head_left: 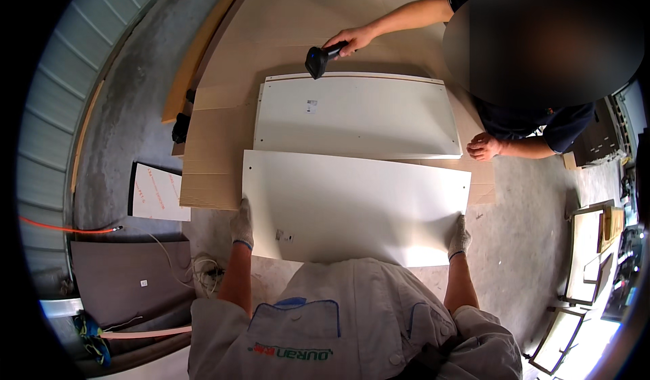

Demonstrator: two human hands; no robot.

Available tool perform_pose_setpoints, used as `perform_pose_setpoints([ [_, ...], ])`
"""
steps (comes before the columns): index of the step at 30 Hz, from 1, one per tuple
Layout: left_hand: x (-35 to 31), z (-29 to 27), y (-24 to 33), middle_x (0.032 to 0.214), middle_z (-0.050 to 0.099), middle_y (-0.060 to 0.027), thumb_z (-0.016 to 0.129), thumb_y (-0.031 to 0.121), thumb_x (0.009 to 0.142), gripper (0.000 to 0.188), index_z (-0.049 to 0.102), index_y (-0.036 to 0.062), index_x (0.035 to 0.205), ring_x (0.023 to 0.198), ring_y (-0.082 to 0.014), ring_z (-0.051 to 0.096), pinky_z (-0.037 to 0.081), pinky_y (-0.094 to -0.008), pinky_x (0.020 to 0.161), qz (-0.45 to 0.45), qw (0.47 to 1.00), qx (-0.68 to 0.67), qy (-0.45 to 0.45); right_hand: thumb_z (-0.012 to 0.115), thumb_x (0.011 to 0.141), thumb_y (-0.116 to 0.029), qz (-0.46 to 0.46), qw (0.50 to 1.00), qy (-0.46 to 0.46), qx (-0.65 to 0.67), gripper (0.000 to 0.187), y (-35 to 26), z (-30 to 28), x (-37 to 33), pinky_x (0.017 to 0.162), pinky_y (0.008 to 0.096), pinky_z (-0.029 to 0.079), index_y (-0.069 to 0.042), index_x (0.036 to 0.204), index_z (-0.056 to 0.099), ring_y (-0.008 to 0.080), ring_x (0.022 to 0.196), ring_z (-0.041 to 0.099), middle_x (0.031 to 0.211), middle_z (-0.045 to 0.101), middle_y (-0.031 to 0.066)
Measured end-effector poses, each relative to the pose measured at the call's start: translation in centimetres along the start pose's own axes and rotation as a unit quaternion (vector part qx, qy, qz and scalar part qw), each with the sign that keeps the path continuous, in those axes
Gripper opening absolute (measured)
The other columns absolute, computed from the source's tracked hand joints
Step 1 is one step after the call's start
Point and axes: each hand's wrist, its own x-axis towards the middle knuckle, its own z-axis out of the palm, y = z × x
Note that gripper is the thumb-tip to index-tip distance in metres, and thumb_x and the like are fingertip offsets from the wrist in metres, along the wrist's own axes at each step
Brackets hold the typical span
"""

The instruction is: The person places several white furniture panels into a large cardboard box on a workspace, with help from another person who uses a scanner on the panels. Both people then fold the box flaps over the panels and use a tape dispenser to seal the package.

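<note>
A white rectangular panel [355, 207] spans the space in front of my body, with small dark holes near its corners and little labels near its left lower edge. My left hand [241, 225], in a light knitted glove, grips its left end. At the opposite end my right hand [460, 236], gloved the same way, is closed on the edge. The fingers under the panel are hidden. Just beyond lies a stack of similar white panels [359, 116], the top one bearing a small label. Across from me a co-worker's hand [351, 41] holds a black handheld scanner [316, 61] over the stack's far left corner.
The stack rests on a cardboard-covered table [210, 143]. The co-worker's other hand [483, 147] is by the stack's right side. On the floor at left are a white board [161, 194], a brown sheet [128, 271] and an orange hose [61, 228]. Framed pieces [588, 258] stand at right.
</note>
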Motion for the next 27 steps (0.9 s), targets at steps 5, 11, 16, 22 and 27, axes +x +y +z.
perform_pose_setpoints([
  [5, -0.1, 0.6, 2.2, 0.143, 0.066, -0.0265, 0.067, 0.058, 0.097, 0.084, 0.062, -0.0149, 0.139, 0.133, -0.0336, 0.063, 0.045, -0.0373, 0.113, 0.031, 1.000, -0.006, 0.004, 0.077, 0.094, -0.063, -0.003, 1.000, 0.023, 0.008, 0.077, -0.3, 0.6, 0.4, 0.086, 0.0358, 0.055, 0.011, 0.115, 0.075, 0.0182, 0.094, 0.064, 0.106, 0.074, 0.0089],
  [11, 1.0, 1.1, 2.9, 0.143, 0.067, -0.0252, 0.068, 0.051, 0.098, 0.075, 0.065, -0.0132, 0.137, 0.134, -0.0329, 0.063, 0.046, -0.0378, 0.114, 0.025, 0.998, -0.053, 0.018, 0.079, 0.094, -0.060, -0.006, 0.999, 0.033, 0.033, 0.072, 0.0, 1.2, 0.7, 0.082, 0.0356, 0.054, 0.010, 0.108, 0.078, 0.0172, 0.088, 0.063, 0.099, 0.074, 0.0078],
  [16, 2.2, 1.7, 2.9, 0.140, 0.069, -0.0237, 0.070, 0.047, 0.098, 0.071, 0.066, -0.0129, 0.135, 0.132, -0.0320, 0.065, 0.047, -0.0383, 0.113, 0.031, 0.996, -0.076, 0.020, 0.079, 0.093, -0.061, 0.007, 1.000, 0.026, -0.003, 0.078, 0.3, 1.0, 0.6, 0.094, 0.0355, 0.054, 0.011, 0.122, 0.074, 0.0194, 0.101, 0.065, 0.113, 0.074, 0.0091],
  [22, 3.9, 1.5, 1.7, 0.137, 0.071, -0.0238, 0.071, 0.046, 0.098, 0.069, 0.067, -0.0137, 0.133, 0.127, -0.0320, 0.067, 0.050, -0.0387, 0.109, 0.021, 0.999, -0.037, 0.008, 0.079, 0.092, -0.062, -0.009, 1.000, 0.018, -0.009, 0.077, 0.4, 1.4, 0.6, 0.091, 0.0357, 0.053, 0.011, 0.117, 0.076, 0.0184, 0.098, 0.063, 0.110, 0.074, 0.0082],
  [27, 3.8, 1.2, 1.8, 0.136, 0.071, -0.0238, 0.070, 0.047, 0.099, 0.070, 0.067, -0.0137, 0.133, 0.127, -0.0324, 0.068, 0.050, -0.0386, 0.108, 0.007, 1.000, -0.013, 0.000, 0.079, 0.093, -0.062, -0.001, 0.999, 0.023, -0.024, 0.076, 0.1, 1.9, 0.6, 0.091, 0.0345, 0.053, 0.010, 0.118, 0.076, 0.0177, 0.098, 0.063, 0.110, 0.073, 0.0071],
])
